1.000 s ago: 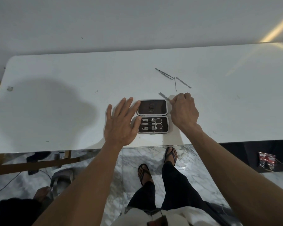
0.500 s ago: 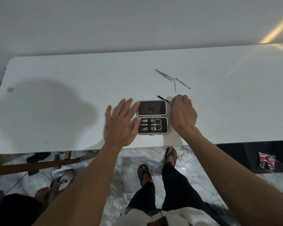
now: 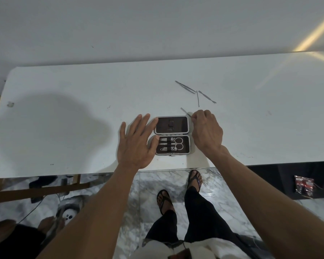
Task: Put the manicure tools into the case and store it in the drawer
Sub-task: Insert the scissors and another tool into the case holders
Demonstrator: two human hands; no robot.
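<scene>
White table [image 3: 64, 128], open case [image 3: 172, 135] between splayed left hand [image 3: 137, 142] and right hand [image 3: 207, 132] pinching half-hidden thin tool [image 3: 185, 112].

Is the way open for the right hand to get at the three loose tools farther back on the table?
Probably yes: the three loose tools lie on bare table just beyond the right hand, nothing between. But it already pinches a thin tool.

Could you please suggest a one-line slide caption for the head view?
Left hand steadies the open manicure case while the right hand brings a thin metal tool toward it; three tools remain.
</scene>
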